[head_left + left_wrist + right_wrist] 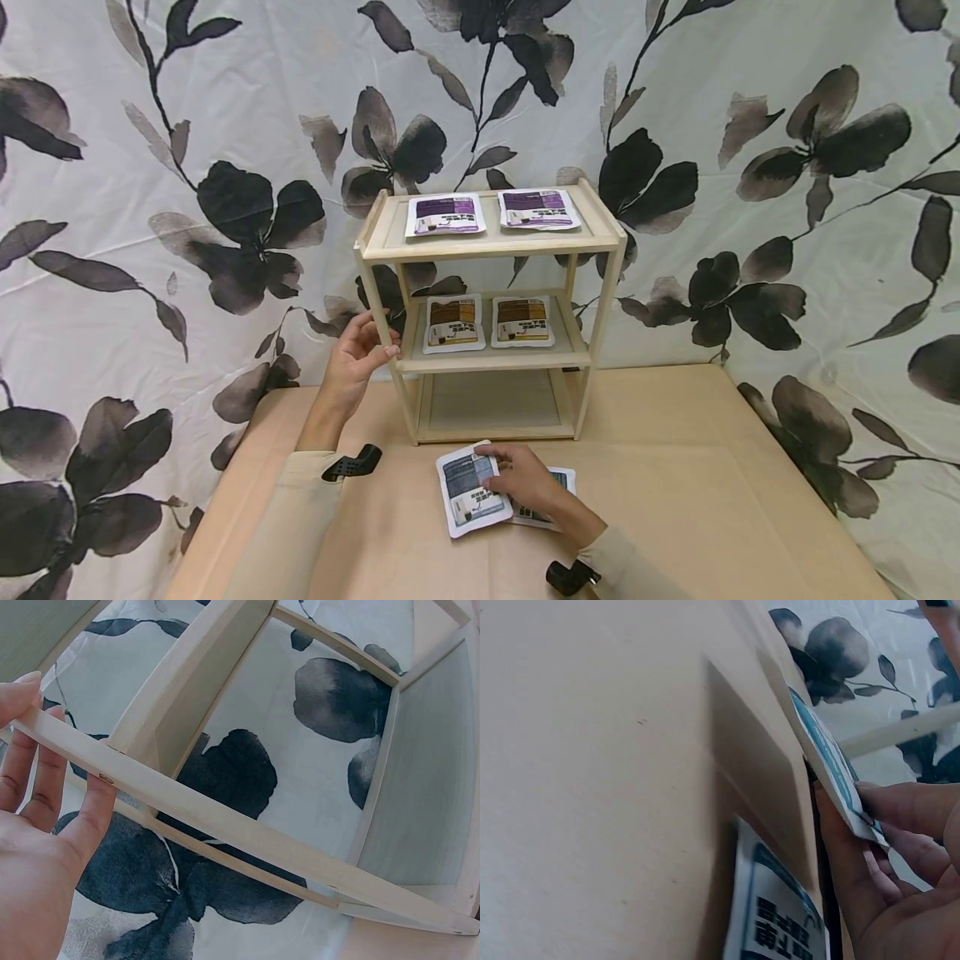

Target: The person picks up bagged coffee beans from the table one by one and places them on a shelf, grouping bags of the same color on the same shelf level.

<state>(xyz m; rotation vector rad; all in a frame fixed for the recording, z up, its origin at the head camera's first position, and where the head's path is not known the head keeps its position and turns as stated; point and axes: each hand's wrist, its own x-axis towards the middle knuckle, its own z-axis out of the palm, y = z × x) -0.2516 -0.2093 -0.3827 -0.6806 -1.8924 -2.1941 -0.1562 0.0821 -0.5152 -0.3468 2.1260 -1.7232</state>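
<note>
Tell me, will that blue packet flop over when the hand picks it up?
Probably only a little. The blue packet looks flat and thin, and the right hand pinches one edge while it stays fairly straight in the right wrist view. It seems light. Its glossy face may be a bit slippery.

place: staged recording setup | cues: floral backdrop sheet (pixel 787 275), paper-covered table (pixel 675 500)

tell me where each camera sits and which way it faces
Head: worn high, looking forward and down at the shelf rack and table; both hands and sleeves show.
Left wrist: close under the left hand, facing the rack's post; fingers show.
Right wrist: low over the table, facing the blue packet the right hand pinches.
Head and left wrist share the rack.
</note>
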